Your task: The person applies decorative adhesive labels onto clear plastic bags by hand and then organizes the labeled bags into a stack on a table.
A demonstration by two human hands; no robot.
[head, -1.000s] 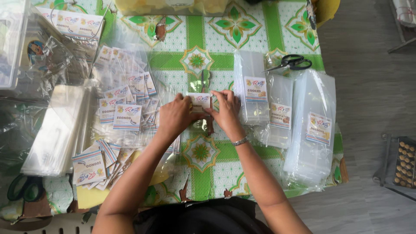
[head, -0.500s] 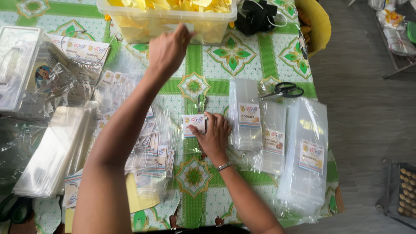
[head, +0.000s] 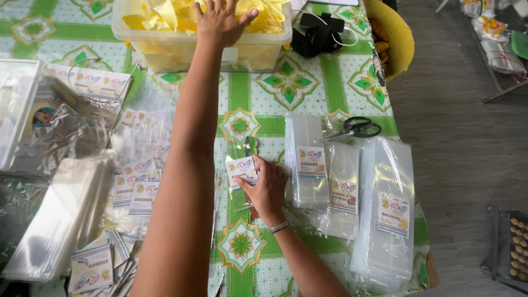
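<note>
The bin (head: 165, 52) at the table's far edge was cropped. The left hand (head: 220, 19) was stretched over it, fingers spread, empty. The labelled bag (head: 241, 169), mid-table, was pinned under the right hand (head: 267, 190).

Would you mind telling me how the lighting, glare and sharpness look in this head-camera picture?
Head view: soft, even daylight with only faint shadows under the right hand; the clear plastic bags and sleeves at the left throw pale glare that washes out their edges; the left hand over the tub of yellow papers is fairly sharp; wide-angle bending shows toward the frame edges.
</note>
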